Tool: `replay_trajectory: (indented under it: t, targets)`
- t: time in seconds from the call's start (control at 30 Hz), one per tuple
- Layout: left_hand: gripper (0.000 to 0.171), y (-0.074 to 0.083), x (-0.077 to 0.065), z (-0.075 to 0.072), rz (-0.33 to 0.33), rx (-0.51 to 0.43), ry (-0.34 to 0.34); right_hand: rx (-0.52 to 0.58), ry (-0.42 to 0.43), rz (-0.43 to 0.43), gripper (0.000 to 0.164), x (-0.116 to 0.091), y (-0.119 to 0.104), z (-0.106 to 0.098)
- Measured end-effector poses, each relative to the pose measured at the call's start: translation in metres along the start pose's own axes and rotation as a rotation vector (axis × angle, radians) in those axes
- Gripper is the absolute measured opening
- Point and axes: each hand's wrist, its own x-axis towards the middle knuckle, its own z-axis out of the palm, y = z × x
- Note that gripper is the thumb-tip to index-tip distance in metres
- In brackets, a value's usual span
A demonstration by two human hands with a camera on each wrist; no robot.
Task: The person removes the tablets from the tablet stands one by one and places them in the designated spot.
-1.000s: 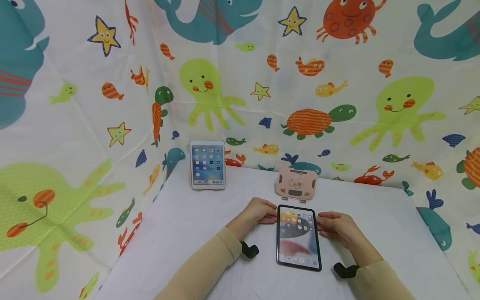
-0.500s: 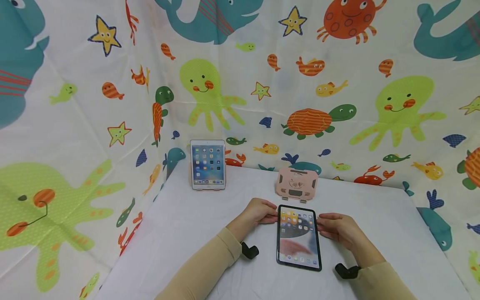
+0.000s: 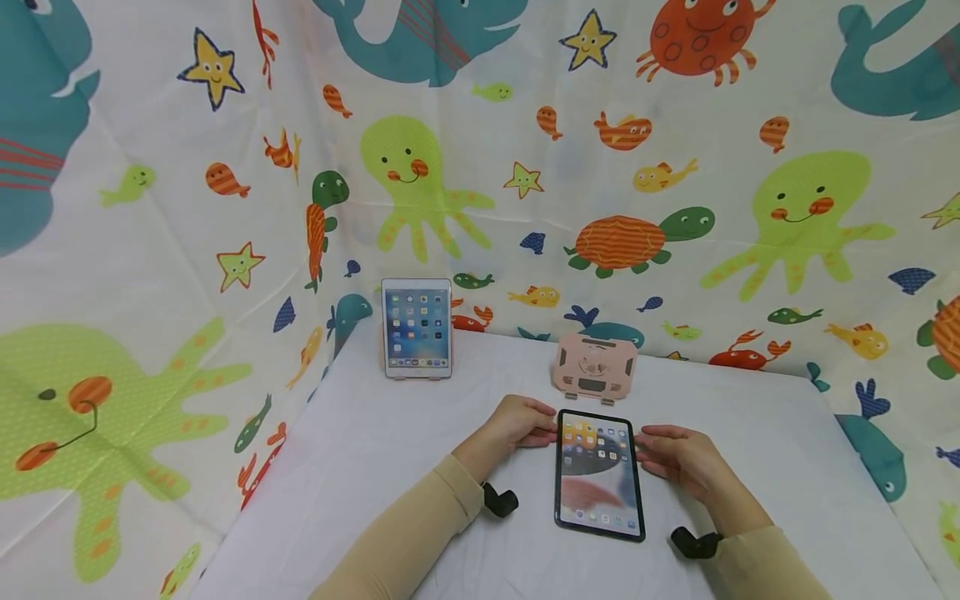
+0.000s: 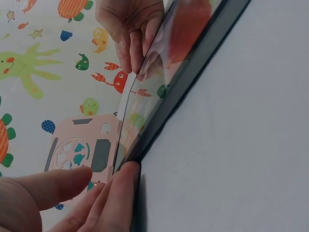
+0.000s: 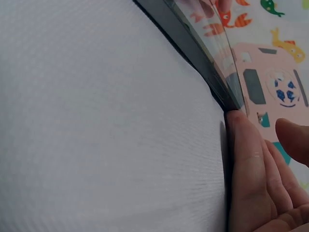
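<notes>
As we check the head view, the black-rimmed tablet (image 3: 600, 479) lies screen up between the fingers of the left hand (image 3: 520, 422) and right hand (image 3: 681, 457), touching both; pink stand (image 3: 595, 367) just beyond them, propped white tablet (image 3: 417, 333) farther off, past the left fingers. Left wrist view: we see nearly straight fingers against the tablet's edge, thumb well apart, no grip. Right wrist view: we note straight fingers touching the opposite edge, thumb likewise off it, stand beyond the fingertips.
</notes>
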Motion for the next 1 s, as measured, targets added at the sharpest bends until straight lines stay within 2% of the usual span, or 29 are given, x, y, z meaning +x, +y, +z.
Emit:
replay_trajectory:
  t: [0.3,0.6,0.83,1.0]
  targets:
    - [0.022,0.003,-0.001,0.0,-0.012,-0.003,0.006,-0.022,-0.062,-0.018,0.06,-0.003,-0.004,-0.003]
    - [0.032,0.007,-0.008,-0.006,0.02,-0.005,-0.043,-0.062,-0.08,-0.03,0.067,-0.008,-0.006,-0.004]
    - [0.04,0.01,-0.017,-0.009,0.045,-0.026,-0.102,-0.094,-0.109,-0.087,0.071,-0.013,-0.007,-0.004]
    - [0.042,0.011,-0.023,-0.012,0.063,-0.019,-0.108,-0.118,-0.119,-0.113,0.071,-0.018,-0.012,0.0]
